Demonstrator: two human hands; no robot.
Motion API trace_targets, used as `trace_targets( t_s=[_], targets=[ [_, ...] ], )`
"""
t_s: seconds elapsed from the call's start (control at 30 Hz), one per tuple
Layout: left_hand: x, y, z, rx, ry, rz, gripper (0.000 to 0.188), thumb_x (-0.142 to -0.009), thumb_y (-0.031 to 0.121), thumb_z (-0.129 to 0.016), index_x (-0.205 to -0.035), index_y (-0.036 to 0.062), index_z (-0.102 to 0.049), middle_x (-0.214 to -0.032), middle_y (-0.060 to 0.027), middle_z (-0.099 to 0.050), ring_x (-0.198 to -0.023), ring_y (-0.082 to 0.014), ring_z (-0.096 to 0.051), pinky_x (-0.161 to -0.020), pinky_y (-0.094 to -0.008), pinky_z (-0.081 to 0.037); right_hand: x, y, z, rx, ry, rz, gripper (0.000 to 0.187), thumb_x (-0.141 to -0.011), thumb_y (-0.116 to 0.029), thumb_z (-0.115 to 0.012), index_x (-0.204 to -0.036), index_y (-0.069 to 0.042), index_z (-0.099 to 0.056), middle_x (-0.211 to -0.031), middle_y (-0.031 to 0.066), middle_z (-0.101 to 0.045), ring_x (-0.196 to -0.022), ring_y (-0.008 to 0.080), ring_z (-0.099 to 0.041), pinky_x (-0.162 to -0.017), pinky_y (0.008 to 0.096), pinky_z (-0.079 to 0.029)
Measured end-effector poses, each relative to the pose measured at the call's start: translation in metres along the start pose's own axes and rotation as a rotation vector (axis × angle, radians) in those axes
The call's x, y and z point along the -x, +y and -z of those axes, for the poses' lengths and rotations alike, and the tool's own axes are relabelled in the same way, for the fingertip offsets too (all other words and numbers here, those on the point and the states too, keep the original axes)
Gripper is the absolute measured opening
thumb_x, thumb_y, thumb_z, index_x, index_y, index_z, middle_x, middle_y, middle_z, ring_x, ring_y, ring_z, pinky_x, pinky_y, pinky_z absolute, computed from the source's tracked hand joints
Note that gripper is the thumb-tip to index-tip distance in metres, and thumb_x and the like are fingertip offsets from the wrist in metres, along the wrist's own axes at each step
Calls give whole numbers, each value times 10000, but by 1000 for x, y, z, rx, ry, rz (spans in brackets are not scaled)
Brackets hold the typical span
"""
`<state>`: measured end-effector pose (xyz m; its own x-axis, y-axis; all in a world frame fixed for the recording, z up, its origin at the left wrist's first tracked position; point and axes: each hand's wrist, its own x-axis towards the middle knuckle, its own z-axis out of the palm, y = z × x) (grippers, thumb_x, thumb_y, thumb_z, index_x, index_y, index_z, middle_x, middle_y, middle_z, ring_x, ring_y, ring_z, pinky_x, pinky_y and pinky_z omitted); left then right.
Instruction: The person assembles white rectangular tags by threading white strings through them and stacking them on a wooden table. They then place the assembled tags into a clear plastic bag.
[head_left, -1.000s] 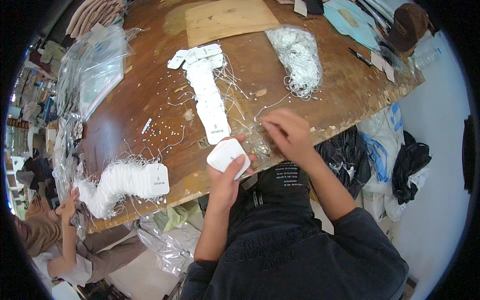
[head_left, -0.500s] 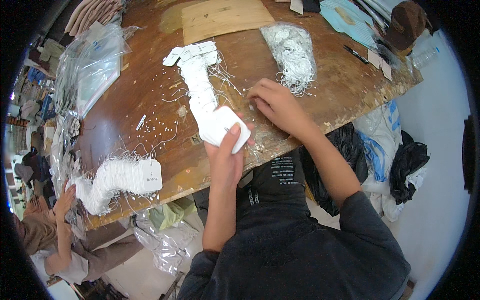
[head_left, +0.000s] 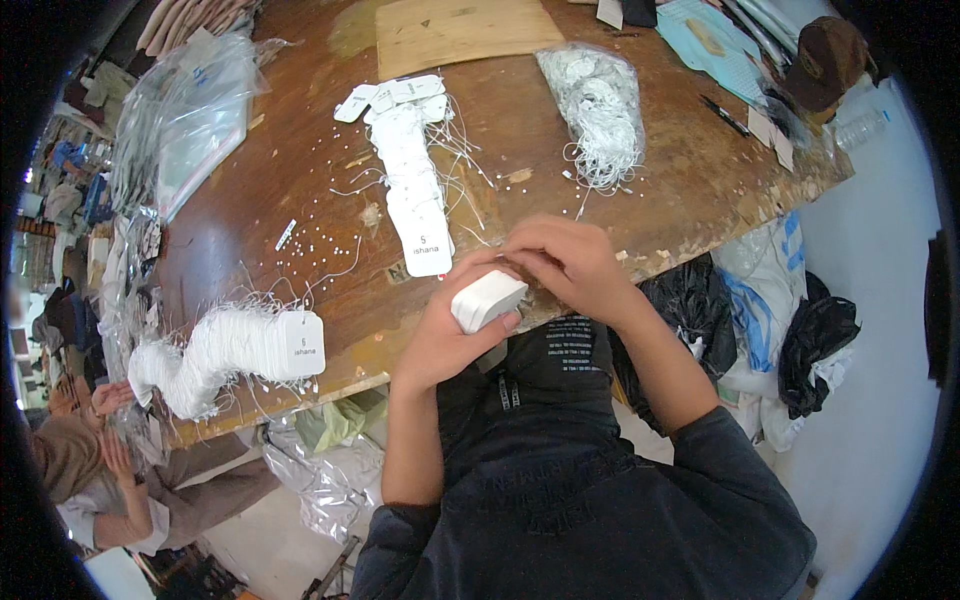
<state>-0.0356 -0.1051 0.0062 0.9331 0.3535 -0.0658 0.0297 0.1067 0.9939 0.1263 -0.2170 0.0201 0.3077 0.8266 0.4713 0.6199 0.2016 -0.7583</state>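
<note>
A thick stack of white hang tags point(head_left: 488, 300) is gripped in my left hand point(head_left: 440, 335), with the thumb along its near side. Just beyond it, my right hand point(head_left: 565, 258) has curled fingers at the far side of the stack, close to my left fingertips. Whatever those right fingers pinch is hidden. On the table ahead lies an overlapping row of white tags point(head_left: 408, 165), their thin white strings trailing to the right. A second, curved row of strung white tags point(head_left: 235, 350) stands on edge at the near left.
A plastic bag of white strings point(head_left: 595, 110) lies at the far right of the wooden table point(head_left: 290, 160). Beyond the tags is a wooden board point(head_left: 460, 35); clear plastic bags point(head_left: 205, 130) lie left. A co-worker's hand point(head_left: 112, 398) reaches the table's left edge. Black bags point(head_left: 690, 310) sit below right.
My left hand has lifted the stack off the row's near end, drawn it closer and tilted it. My right hand has come down and inward to meet it. The co-worker's hands have shifted.
</note>
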Motion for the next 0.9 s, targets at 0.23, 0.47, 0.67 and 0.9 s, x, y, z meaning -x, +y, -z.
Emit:
trace_targets(
  t_s=[0.23,0.47,0.67,0.9],
  targets=[
    [6,-5,8,166,175,22,364,-816,55,-669,-1156,1,-551,-853,-86,-639,-750,-143,-635,-551,-251,-481,-12,29,28,199,-166,56,82,-855,-77,-642,-885,0,-640,-841,113,-622,-771,266,-602,-699,337,-477],
    [7,-6,8,382,273,55,360,-822,5,-656,-1174,6,-577,-908,-64,-613,-802,-151,-660,-560,-242,-472,-13,51,59,43,-22,-297,178,-905,-167,-624,-838,-3,-611,-844,69,-612,-826,181,-585,-745,310,-453],
    [8,-2,4,361,305,25,390,-829,12,-659,-1205,-10,-555,-919,-70,-616,-825,-163,-662,-568,-252,-480,-15,40,45,-213,211,-133,232,-905,-129,-581,-708,-33,-506,-1012,85,-623,-943,195,-573,-900,334,-410],
    [12,-8,1,637,429,32,450,-871,90,-598,-1279,-43,-462,-1137,-159,-609,-909,-241,-662,-615,-303,-551,-15,4,18,-859,386,-427,141,-913,-111,-594,-804,-47,-530,-812,61,-625,-798,126,-621,-712,262,-490]
  ],
)
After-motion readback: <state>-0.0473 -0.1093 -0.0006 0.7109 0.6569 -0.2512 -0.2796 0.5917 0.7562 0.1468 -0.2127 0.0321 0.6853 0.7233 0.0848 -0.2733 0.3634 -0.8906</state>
